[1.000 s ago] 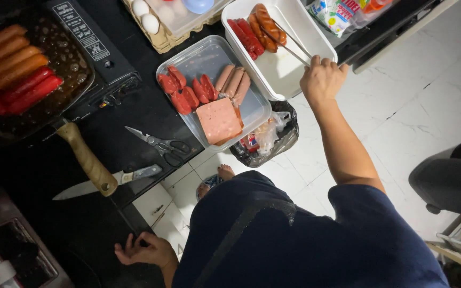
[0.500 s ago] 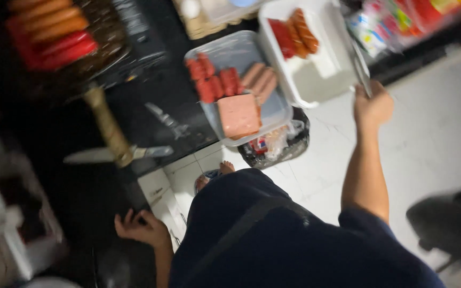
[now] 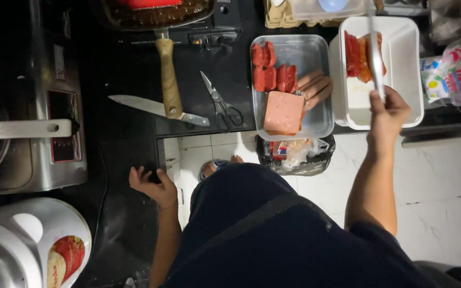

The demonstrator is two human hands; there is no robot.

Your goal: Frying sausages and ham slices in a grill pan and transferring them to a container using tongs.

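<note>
**Tongs over the white tray, other hand on the desk edge**

Right hand (image 3: 386, 114) raised over the near rim of the white tray (image 3: 406, 69), fingers closed around the lower end of a pair of metal tongs (image 3: 374, 53). Tongs pointing away from the body, lying across the cooked sausages (image 3: 363, 53) at the left side of that tray; whether the tips actually grip a sausage, hard to tell, since the metal is blurred.

Left hand (image 3: 153, 184) resting on the dark desk (image 3: 124, 69) near its edge, fingers spread and loose, holding nothing.

Just left of the white tray, a clear container (image 3: 316, 58) with red sausage pieces (image 3: 273, 74), a few paler sausages and a pink block of luncheon meat (image 3: 284, 112). Beside it, towards the left, kitchen scissors (image 3: 221, 104), then a knife (image 3: 153, 109) lying flat with the wooden handle of a frying pan (image 3: 167, 74) crossing over it. Pan itself at the top edge, on a cooker. Below the clear container, a black bag (image 3: 297, 157) with wrappers hanging off the desk. Far left, a silver appliance (image 3: 33, 122); bottom left, a white lidded pot (image 3: 33, 240). Pale tiled floor (image 3: 444, 197) to the right.
</note>
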